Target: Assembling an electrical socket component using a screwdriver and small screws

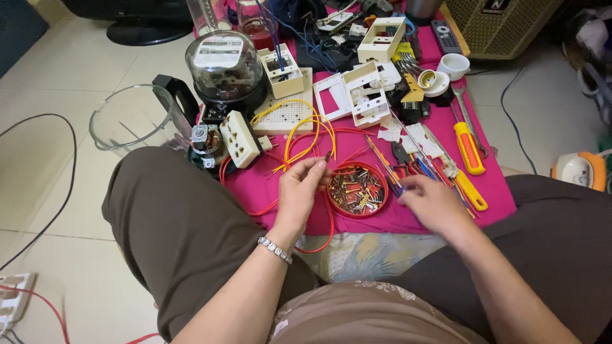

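Left hand [299, 188] pinches a small screw [327, 155] at its fingertips, tip slanting up-right, just left of the red dish of screws [357, 190], while the right hand [430, 200], fingers loosely apart and empty, hovers just right of that dish.

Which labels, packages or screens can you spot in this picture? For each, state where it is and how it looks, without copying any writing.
Paper label: inside the glass dome of the electric meter, top left of the pink cloth; white rectangle with dark print.
Small badge: top edge of the beige grille box, top right; dark rectangle with pale lettering.
Packages or screens: none visible.
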